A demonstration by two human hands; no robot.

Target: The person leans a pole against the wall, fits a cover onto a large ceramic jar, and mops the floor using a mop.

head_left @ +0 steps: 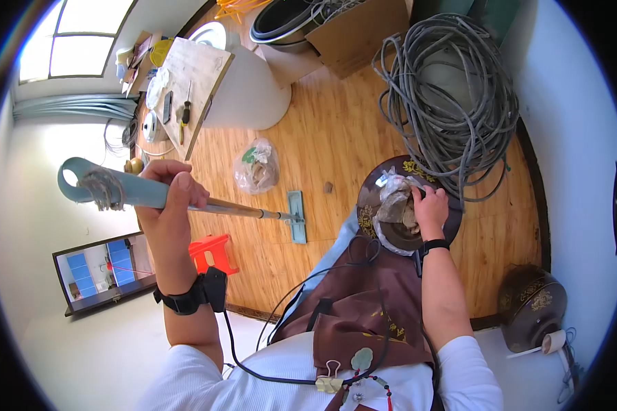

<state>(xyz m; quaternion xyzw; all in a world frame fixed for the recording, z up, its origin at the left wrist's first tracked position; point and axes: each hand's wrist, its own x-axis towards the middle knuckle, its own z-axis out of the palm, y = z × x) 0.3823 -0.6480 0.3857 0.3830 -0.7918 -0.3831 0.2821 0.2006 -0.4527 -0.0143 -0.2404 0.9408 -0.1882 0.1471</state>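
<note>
My left hand (173,198) is wrapped round the blue-grey grip of a flat mop (144,192), close under its looped end. Grey string is wound about that end. The mop's shaft slants away to its flat blue-green head (296,222), which rests on the wooden floor. My right hand (430,209) is closed on a crumpled clear plastic bag (394,198) with brownish stuff in it. This bag lies at a round dark brown container (367,198) with gold patterns. A small black thing shows at my right fingers; I cannot make out what it is.
A big coil of grey hose (452,103) lies beyond the container. Another plastic bag (256,166) and a small brown lump (328,187) are on the floor. A red stool (212,254) stands at left, behind it a board (199,65) with a screwdriver (184,113).
</note>
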